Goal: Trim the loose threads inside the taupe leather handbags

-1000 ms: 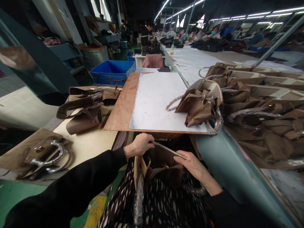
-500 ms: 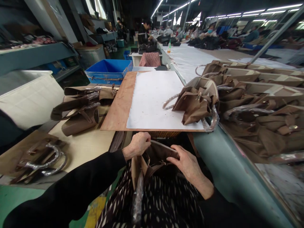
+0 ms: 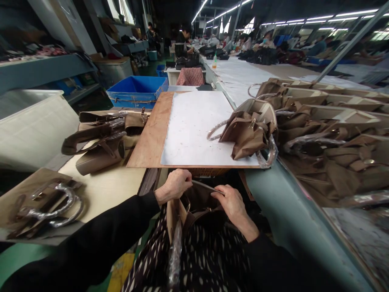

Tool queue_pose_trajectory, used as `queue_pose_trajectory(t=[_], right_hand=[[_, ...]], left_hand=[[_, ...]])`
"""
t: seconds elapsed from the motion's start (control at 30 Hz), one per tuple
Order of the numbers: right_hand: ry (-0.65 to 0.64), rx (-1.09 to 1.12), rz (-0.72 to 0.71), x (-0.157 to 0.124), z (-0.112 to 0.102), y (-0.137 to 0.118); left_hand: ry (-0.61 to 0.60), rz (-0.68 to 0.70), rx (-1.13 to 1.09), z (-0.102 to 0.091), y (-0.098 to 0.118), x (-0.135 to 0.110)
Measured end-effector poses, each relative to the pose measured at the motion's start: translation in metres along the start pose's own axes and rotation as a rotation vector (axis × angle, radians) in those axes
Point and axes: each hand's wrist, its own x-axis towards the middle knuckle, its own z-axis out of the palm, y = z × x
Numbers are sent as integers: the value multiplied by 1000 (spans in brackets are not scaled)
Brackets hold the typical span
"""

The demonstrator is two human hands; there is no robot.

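A brown handbag point(image 3: 199, 202) rests in my lap, its mouth towards me and a plastic-wrapped handle point(image 3: 175, 255) hanging down over the patterned cloth. My left hand point(image 3: 175, 185) is closed on the bag's top edge at the left corner. Further right along the same pale edge, my right hand point(image 3: 232, 205) pinches it between thumb and fingers. The edge runs taut between both hands. Much of the bag's lower body is dark and hard to make out. Just beyond my hands lies a board with white paper point(image 3: 194, 125), bearing another brown handbag point(image 3: 251, 127) at its right side.
Rows of brown handbags point(image 3: 343, 150) crowd the right-hand table. To the left lie a finished-looking bag with wrapped handles point(image 3: 45, 202) and several rolled brown pieces point(image 3: 100, 156). A blue bin point(image 3: 136, 91) and white bin point(image 3: 33, 125) stand beyond. People sit further back.
My right hand has slid left along the bag's edge, closer to my left hand. The left hand keeps its hold, and the view has shifted slightly.
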Motion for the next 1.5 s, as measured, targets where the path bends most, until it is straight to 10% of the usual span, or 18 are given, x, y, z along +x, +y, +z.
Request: queue_pose_trajectory(t=[0.6, 1.5], right_hand=[[77, -391, -268, -5, 10, -13], [-76, -185, -64, 23, 11, -13]], left_hand=[[-11, 13, -27, -5, 2, 0], [-34, -89, 26, -1, 11, 7]])
